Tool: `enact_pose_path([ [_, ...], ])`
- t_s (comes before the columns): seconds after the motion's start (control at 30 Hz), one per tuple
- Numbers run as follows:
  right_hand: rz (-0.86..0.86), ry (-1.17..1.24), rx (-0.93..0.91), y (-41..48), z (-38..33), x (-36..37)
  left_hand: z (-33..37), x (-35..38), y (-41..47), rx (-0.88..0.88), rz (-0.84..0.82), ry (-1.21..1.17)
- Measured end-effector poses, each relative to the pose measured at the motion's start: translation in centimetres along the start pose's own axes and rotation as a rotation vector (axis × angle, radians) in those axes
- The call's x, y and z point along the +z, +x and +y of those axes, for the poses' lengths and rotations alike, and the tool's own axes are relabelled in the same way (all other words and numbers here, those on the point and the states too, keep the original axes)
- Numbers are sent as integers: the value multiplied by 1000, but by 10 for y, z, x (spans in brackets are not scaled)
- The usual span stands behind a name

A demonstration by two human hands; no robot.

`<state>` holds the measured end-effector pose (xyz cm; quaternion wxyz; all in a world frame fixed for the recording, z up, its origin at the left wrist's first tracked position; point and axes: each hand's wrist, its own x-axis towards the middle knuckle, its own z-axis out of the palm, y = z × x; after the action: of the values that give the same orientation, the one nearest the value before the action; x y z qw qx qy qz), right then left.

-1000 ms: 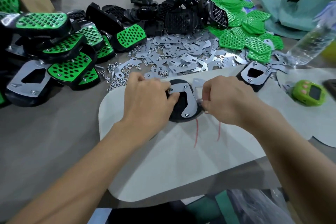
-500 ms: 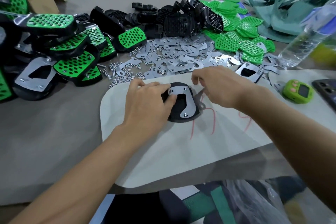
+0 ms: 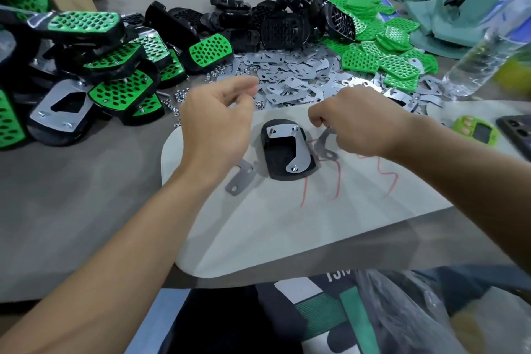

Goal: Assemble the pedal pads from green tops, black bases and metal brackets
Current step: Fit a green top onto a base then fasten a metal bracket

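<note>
A black base [image 3: 281, 156] lies flat at the centre of the frame on a white mat [image 3: 258, 238] marked with red scribbles. The mat rests on the grey worktop [image 3: 71, 210]. 1 fitted bracket [image 3: 300, 149] curves across the base's top and right side, with screw heads showing at its ends.

The right hand [image 3: 362, 123] is just right of the base. Its grip is closed, with curled fingers pinching the upper end of a held bracket [image 3: 324, 144]. This bracket hangs tilted just beside the base, its lower end down at the mat.

The left hand [image 3: 215, 126] hovers left of the base and apart from it, fingers loosely curled and thumb near the forefinger. Whether that grip holds anything small cannot be told. A loose bracket [image 3: 240, 177] lies flat on the mat under the heel of the left hand, near the base's lower left edge.

Across the upper middle of the frame spreads a heap of brackets [image 3: 296, 77], with a pile of black bases [image 3: 258, 23] behind it and a pile of green tops [image 3: 382, 52] at the upper right. Finished pads [image 3: 86, 66] are stacked at the left, and small nuts [image 3: 178, 95] are scattered beside them. At the right edge are a clear bottle [image 3: 485, 54], a green device [image 3: 475, 131] and a phone [image 3: 517, 135].
</note>
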<state>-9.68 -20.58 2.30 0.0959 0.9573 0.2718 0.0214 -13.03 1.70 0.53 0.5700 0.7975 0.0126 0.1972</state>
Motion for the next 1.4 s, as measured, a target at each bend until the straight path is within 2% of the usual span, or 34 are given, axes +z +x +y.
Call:
enact_pose_path([
  [0.07, 70, 10, 39, -5, 2, 5, 1, 1, 1, -17, -22, -11],
  [0.13, 209, 90, 108, -11, 3, 8, 2, 1, 1, -22, -61, -21],
  [0.23, 578, 362, 157, -19, -11, 4, 6, 1, 2, -32, -163, -57],
  [0.3, 753, 443, 104, -19, -31, -1, 11, 3, 4, -95, -270, -159],
  [0.4, 817, 493, 14, -15, -55, -2, 19, 7, 5, -262, -403, -299],
  [0.57, 934, 561, 36, -14, -60, 1, 17, -7, 13, -497, -597, -389],
  [0.7, 954, 609, 67, -15, -67, 3, 13, -4, 13, -592, -623, -550],
  [0.8, 871, 736, 118, -19, -70, 1, 11, 1, 14, -598, -613, -591],
  [0.87, 762, 873, 215, -23, -71, -1, 10, 3, 14, -534, -615, -515],
  [0.93, 701, 1026, 397, -23, -68, -3, 9, 4, 14, -486, -536, -420],
  [1.0, 689, 1066, 556, -22, -64, -2, 5, 2, 14, -431, -416, -304],
  [1.07, 602, 1063, 626, -22, -61, 0, -3, -3, 14, -352, -375, -152],
  [1.17, 409, 1069, 619, -19, -67, 7, -13, -9, 14, -332, -405, 21],
  [1.23, 345, 1080, 589, -16, -73, 15, -16, -9, 12, -354, -427, 37],
  [1.4, 420, 1115, 607, -12, -83, 36, -14, -13, 16, -445, -428, -168],
])
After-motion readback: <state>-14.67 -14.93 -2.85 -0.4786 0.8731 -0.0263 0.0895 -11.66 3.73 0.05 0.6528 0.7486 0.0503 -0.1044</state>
